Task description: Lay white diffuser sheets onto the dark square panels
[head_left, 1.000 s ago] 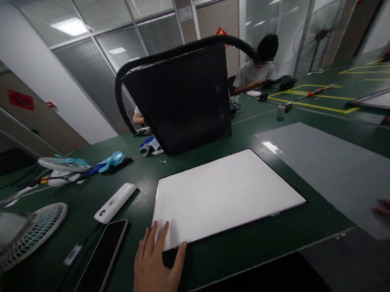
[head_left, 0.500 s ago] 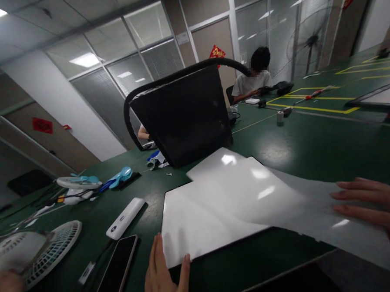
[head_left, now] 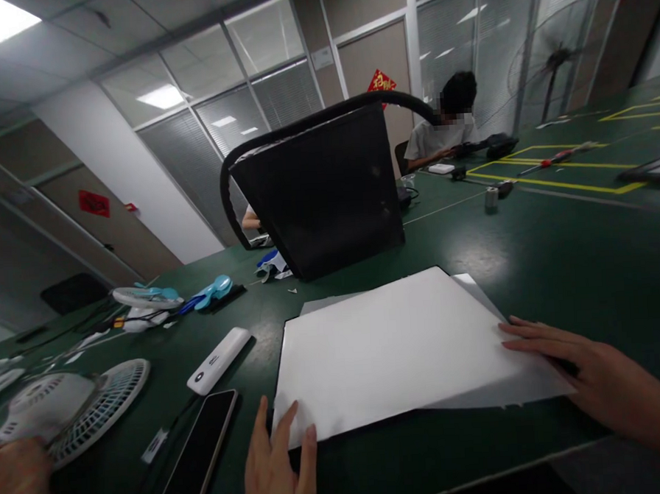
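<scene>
Lower left: smartphone (head_left: 200,449), desk fan (head_left: 56,403). Splayed left hand (head_left: 277,467) touches white panel (head_left: 374,355); right hand (head_left: 594,369) (grip unclear) touches translucent sheet (head_left: 492,393).

Head view, forward, down across table (head_left: 557,257)

Your left hand (head_left: 278,467) is low and near the centre, back upward, fingers pointing away from you and spread, thumb standing apart. Your right hand (head_left: 596,377) comes in from the right edge with the forearm, fingers stretched leftward; whether they grip is unclear.
</scene>
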Available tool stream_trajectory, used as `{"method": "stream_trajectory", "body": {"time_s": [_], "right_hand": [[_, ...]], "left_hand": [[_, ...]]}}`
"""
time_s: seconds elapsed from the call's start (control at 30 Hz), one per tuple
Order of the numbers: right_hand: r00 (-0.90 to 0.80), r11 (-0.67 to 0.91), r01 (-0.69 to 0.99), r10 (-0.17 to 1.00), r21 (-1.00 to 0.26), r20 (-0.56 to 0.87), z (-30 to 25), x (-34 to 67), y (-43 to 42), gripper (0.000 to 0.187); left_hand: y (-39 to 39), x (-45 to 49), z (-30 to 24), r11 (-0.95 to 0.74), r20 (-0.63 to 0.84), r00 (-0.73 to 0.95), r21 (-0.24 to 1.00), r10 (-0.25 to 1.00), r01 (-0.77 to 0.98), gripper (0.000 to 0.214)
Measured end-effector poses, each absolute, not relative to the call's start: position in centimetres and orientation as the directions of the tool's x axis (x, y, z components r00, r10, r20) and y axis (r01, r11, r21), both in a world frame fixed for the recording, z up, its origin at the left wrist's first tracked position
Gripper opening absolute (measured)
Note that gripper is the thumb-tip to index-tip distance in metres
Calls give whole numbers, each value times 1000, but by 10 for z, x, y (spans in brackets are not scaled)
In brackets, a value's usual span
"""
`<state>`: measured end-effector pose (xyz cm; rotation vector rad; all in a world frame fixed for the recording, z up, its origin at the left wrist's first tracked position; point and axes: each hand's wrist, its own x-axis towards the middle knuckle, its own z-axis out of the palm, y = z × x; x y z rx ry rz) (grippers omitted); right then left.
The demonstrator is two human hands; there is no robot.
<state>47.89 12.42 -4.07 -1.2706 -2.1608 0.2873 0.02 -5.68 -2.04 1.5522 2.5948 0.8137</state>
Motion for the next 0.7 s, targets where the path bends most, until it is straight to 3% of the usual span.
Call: {"method": "stream_trajectory", "body": {"time_s": [0.13, 0.3, 0.47, 0.7], "right_hand": [[-424, 560, 654, 828, -508, 368, -38, 482, 119, 43], [-488, 611, 628, 791, -481, 368, -35, 484, 119, 41], [-474, 621, 695, 775, -362, 419, -37, 480, 118, 62], [-476, 615, 688, 783, -385, 401, -30, 479, 106, 67]], "left_hand": [[-57, -7, -23, 350, 223, -462, 403, 859, 846, 67], [-57, -13, -28, 288, 277, -381, 323, 882, 901, 55], [-57, -14, -32, 279, 321, -376, 309, 869, 909, 52], [-56, -17, -36, 297, 321, -373, 262, 870, 918, 56]]}}
